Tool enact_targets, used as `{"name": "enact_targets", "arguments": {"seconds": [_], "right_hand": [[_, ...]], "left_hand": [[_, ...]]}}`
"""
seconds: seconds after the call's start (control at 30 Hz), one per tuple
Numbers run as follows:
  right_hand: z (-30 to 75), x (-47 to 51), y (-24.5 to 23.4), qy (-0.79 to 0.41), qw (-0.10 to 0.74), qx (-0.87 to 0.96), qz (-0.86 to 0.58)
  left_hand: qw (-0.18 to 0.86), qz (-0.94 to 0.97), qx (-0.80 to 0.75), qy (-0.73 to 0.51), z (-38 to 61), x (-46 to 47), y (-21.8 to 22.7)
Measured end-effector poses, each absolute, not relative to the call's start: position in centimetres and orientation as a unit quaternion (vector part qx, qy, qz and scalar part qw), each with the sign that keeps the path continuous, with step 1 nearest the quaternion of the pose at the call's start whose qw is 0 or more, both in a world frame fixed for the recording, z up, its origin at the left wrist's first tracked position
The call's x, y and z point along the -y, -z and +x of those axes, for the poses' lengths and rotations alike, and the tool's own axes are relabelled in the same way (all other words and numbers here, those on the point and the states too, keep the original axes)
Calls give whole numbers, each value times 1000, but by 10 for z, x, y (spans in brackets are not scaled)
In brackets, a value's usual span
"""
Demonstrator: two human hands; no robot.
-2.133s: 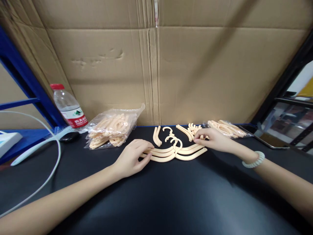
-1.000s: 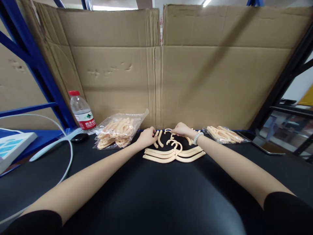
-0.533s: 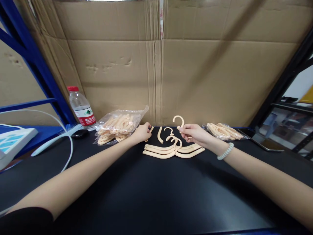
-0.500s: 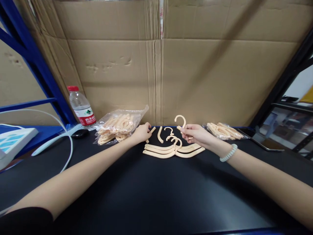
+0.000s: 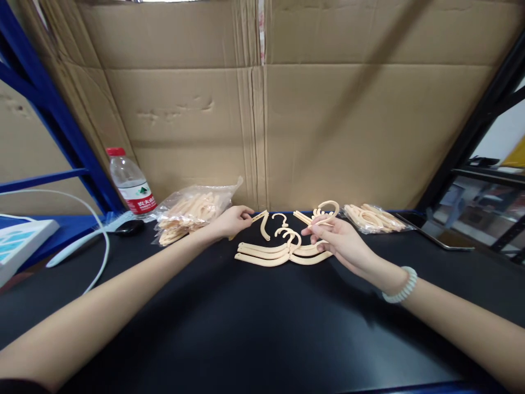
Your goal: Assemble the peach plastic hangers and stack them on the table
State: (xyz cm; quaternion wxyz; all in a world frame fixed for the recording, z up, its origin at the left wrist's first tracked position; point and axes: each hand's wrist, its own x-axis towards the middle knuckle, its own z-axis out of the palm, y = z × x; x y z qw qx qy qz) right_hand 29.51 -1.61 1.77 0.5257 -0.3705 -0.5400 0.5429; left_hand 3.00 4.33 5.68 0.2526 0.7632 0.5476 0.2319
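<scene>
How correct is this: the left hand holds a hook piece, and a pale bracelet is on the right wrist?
One thing is wrong: the hook piece is in the right hand, not the left hand, which holds a slim piece instead. The head view shows this. The pale bracelet is where you say.

Brown cardboard (image 5: 172,115), creased crosswise and parted by a narrow vertical gap (image 5: 261,33), stands behind a black tabletop (image 5: 262,328). A diagonal shadow (image 5: 369,74) falls across the cardboard's right side. A blue metal frame (image 5: 68,137) slants at left; a dark post (image 5: 471,131) leans at right, with shelving (image 5: 488,176) beyond it
</scene>
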Motion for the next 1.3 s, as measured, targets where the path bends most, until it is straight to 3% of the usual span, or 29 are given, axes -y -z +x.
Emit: {"name": "enact_targets", "arguments": {"seconds": [0.13,0.23,0.33,0.47,0.73,1.3], "right_hand": [[283,30,-12,-552,499,573,-343],[274,39,-7,-561,468,605,-317],[269,44,-3,-562,460,619,-300],[269,46,3,-592,456,602,-280],[271,51,4,-713,407,517,-243],[269,51,10,-669,403,563,-271]], "left_hand": [[364,779,-454,-232,42,-4,-68],[456,717,-398,-345,53,18,-59],[479,699,-347,-402,62,34,-39],[420,702,-297,-493,64,47,-11],[355,710,-255,-552,58,54,9],[331,739,-237,-537,59,56,12]]}}
